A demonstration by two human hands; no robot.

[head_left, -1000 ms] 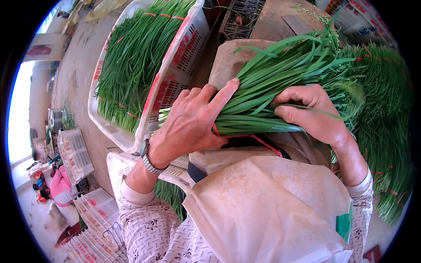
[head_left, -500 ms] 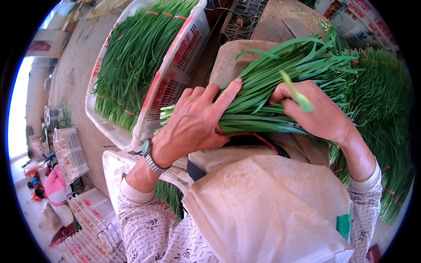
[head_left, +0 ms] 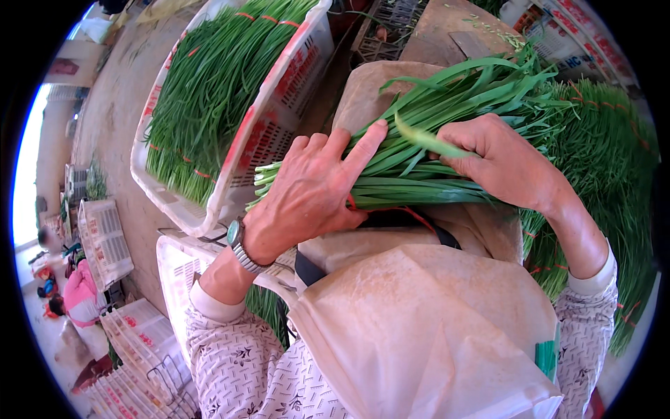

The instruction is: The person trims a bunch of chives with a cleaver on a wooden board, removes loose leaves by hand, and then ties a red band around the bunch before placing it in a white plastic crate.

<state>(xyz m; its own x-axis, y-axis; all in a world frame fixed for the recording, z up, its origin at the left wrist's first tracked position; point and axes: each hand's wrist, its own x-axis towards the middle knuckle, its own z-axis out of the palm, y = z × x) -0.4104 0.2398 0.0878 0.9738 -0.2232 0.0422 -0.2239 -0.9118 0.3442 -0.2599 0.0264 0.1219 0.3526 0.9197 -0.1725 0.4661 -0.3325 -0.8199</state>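
Observation:
A loose bunch of garlic chives lies across my lap on the tan apron, its pale cut ends pointing left. My left hand is closed over the bunch near those ends, thumb below and index finger stretched along the leaves. A red tie shows by the left thumb. Above the leaves, my right hand is closed in a pinch on a single yellowish-green chive leaf, which sticks out to the left. The right fingertips are partly hidden behind that leaf.
On the left, a white plastic crate holds banded chives. More tied chives are heaped at my right. Another white crate stands by my left arm. A person in pink is at the far left.
My right hand has shifted slightly up, and the pale leaf in it has swung from pointing towards me to pointing left. My left hand keeps its hold on the bunch.

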